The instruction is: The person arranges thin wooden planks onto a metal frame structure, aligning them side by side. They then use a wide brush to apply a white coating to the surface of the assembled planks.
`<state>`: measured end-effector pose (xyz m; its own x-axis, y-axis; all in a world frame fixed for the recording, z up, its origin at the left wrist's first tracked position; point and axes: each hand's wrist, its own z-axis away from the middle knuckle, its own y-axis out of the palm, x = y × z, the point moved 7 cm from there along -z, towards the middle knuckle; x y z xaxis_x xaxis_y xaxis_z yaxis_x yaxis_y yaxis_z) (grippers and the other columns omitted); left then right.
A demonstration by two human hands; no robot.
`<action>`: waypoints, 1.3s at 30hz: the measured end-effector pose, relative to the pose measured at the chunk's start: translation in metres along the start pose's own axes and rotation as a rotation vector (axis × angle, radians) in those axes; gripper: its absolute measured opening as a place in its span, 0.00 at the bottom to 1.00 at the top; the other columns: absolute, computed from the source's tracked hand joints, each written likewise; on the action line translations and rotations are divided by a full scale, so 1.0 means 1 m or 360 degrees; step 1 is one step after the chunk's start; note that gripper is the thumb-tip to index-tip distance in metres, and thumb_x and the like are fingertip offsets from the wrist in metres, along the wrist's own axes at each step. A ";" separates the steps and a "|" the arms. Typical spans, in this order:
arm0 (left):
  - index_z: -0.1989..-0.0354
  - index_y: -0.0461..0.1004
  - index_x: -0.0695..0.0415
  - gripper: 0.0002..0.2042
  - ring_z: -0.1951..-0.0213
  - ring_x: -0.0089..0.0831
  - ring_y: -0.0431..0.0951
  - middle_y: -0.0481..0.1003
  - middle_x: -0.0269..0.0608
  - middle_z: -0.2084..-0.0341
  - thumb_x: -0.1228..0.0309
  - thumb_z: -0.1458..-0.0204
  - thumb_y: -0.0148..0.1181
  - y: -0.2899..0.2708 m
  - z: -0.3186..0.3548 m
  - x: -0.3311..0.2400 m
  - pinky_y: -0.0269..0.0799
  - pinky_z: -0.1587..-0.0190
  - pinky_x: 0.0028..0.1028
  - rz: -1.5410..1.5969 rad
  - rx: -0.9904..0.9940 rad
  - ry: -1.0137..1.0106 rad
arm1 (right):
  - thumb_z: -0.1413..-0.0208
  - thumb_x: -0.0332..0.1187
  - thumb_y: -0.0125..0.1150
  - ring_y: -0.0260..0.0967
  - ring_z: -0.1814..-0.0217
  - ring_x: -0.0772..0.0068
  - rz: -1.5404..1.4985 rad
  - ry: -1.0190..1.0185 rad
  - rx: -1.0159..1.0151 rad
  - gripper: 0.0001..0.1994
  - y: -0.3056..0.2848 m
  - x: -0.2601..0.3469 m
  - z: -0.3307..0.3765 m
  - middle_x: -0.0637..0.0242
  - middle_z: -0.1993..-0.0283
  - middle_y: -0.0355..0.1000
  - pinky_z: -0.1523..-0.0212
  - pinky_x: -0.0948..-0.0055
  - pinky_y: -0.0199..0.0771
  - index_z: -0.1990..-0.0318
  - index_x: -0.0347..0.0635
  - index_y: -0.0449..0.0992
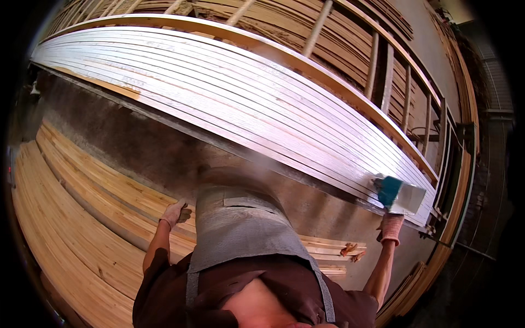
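In front of me long narrow boards [229, 98] lie side by side, their upper faces covered in white. My right hand [391, 226], in a pinkish knit glove, is closed around a boxy tool [407, 198] with a teal part and a pale, see-through-looking part. It sits over the right end of the white boards; its exact kind is unclear. My left hand [174, 213], in a pale glove, hangs low beside a stack of bare wooden boards [82, 213]. Its fingers are apart, with nothing visible in them.
A wooden rail [257, 41] runs along the far side of the white boards. Behind it stand a rack with round poles [317, 30] and more stacked timber [284, 22]. Short boards [333, 246] lie low to my right. A grey apron [240, 229] covers my front.
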<state>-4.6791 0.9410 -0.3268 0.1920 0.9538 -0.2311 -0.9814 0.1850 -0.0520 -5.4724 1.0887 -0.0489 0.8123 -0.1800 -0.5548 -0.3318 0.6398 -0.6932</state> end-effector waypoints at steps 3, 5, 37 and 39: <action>0.56 0.76 0.56 0.23 0.67 0.34 0.82 0.81 0.41 0.66 0.46 0.43 0.59 -0.013 -0.017 -0.002 0.77 0.60 0.34 0.0019 0.0006 0.0005 | 0.41 0.38 0.56 0.55 0.25 0.56 -0.0018 -0.0184 -0.0486 0.30 -0.028 0.073 -0.028 0.58 0.28 0.62 0.24 0.56 0.48 0.30 0.42 0.63; 0.57 0.77 0.55 0.20 0.68 0.32 0.81 0.81 0.40 0.66 0.49 0.41 0.58 -0.023 -0.024 -0.012 0.76 0.64 0.30 0.0128 0.0109 0.0046 | 0.36 0.35 0.45 0.55 0.25 0.58 -0.0339 -0.0370 -0.0443 0.24 -0.116 0.150 -0.051 0.59 0.30 0.64 0.25 0.55 0.48 0.32 0.41 0.65; 0.53 0.74 0.56 0.18 0.71 0.37 0.78 0.78 0.40 0.69 0.53 0.37 0.54 -0.065 -0.029 -0.002 0.72 0.71 0.36 0.0255 0.0214 0.0181 | 0.44 0.32 0.52 0.74 0.45 0.53 -0.0096 -0.0287 -0.0477 0.15 -0.233 0.217 -0.099 0.55 0.50 0.78 0.43 0.59 0.73 0.52 0.41 0.81; 0.45 0.74 0.57 0.21 0.64 0.38 0.81 0.80 0.39 0.62 0.54 0.37 0.54 -0.092 -0.060 -0.005 0.75 0.65 0.36 0.0202 0.0174 0.0349 | 0.42 0.31 0.51 0.78 0.53 0.54 -0.0112 -0.0527 -0.0930 0.13 -0.283 0.268 -0.124 0.57 0.58 0.81 0.53 0.59 0.77 0.58 0.42 0.83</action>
<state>-4.5891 0.9051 -0.3788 0.0528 0.8992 -0.4343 -0.9903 0.1031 0.0930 -5.2203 0.7668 -0.0583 0.9148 0.0919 -0.3934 -0.4019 0.1092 -0.9091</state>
